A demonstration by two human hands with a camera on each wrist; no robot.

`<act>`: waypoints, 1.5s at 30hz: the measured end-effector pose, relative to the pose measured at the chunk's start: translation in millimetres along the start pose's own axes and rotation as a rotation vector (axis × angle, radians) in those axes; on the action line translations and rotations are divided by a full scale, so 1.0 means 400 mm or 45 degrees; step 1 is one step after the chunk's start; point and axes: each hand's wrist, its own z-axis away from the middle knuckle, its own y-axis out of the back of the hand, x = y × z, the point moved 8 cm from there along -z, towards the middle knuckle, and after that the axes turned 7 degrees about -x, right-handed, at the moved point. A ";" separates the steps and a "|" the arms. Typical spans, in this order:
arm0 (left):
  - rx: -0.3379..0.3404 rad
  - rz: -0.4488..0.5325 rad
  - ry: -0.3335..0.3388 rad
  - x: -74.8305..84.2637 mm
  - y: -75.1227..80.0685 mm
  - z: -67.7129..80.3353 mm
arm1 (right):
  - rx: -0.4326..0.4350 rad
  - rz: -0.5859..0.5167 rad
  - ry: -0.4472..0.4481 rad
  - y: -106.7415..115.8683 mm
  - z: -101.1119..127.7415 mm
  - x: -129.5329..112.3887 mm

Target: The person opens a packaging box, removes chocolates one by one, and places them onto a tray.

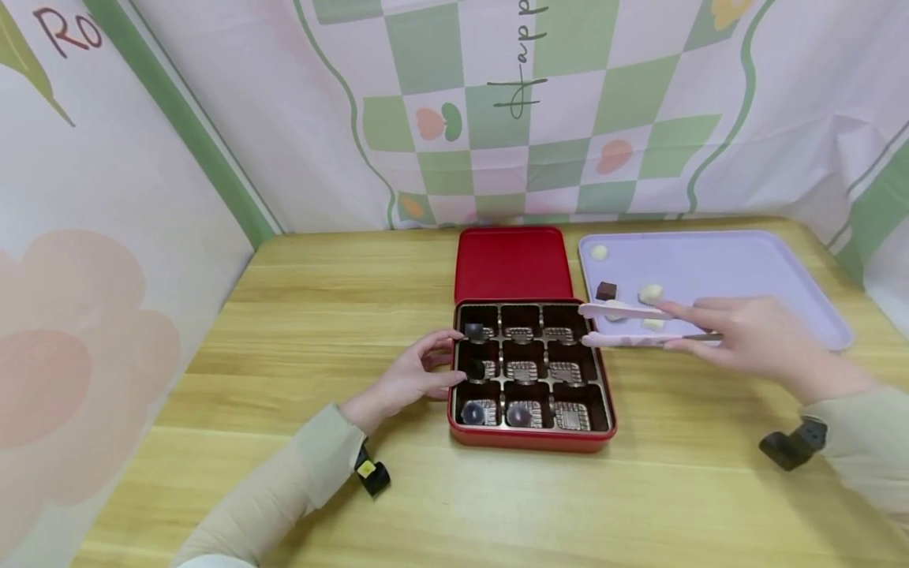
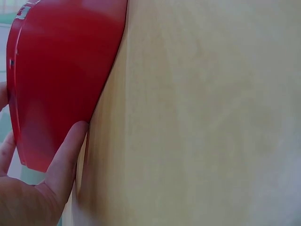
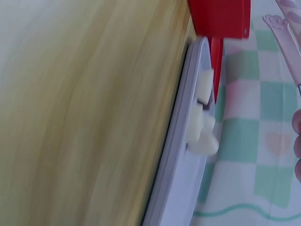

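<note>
A red tin box (image 1: pixel 533 440) with a brown divided insert lies open on the table, its lid (image 1: pixel 513 264) folded back. Dark pieces sit in it: a cube (image 1: pixel 474 331) at back left, a shadowed one in the middle left compartment, round ones (image 1: pixel 473 412) at front left and front middle. My left hand (image 1: pixel 419 367) rests against the box's left side, thumb and fingers spread along the wall. My right hand (image 1: pixel 746 331) holds pink tongs (image 1: pixel 625 341), their tips apart and empty over the box's right edge. Only fingertips of that hand show in the right wrist view.
Right of the box stands a lavender tray (image 1: pixel 738 268) with several white pieces (image 1: pixel 650 294) and a dark brown cube (image 1: pixel 607 291) near its left side. A patterned cloth (image 1: pixel 561 110) hangs behind the wooden table (image 1: pixel 327 308).
</note>
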 end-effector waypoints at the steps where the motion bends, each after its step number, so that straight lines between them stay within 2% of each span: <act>1: 0.000 0.001 0.001 0.000 0.000 0.001 | -0.004 -0.009 0.015 -0.001 -0.006 -0.008; 9: 0.001 0.007 0.003 0.001 -0.002 0.002 | 0.012 -0.050 0.164 -0.006 -0.052 -0.078; 23: 0.000 0.049 -0.006 0.002 -0.002 -0.003 | -0.024 -0.150 0.324 -0.022 -0.101 -0.180; 32: -0.002 0.049 0.000 0.000 -0.002 -0.003 | -0.207 -0.212 0.329 -0.049 -0.123 -0.220; 38: -0.003 0.047 0.002 0.000 -0.003 -0.002 | -0.313 -0.203 0.351 -0.047 -0.146 -0.238; 45: -0.003 0.038 0.002 -0.001 0.000 -0.002 | -0.442 -0.089 0.369 -0.039 -0.184 -0.265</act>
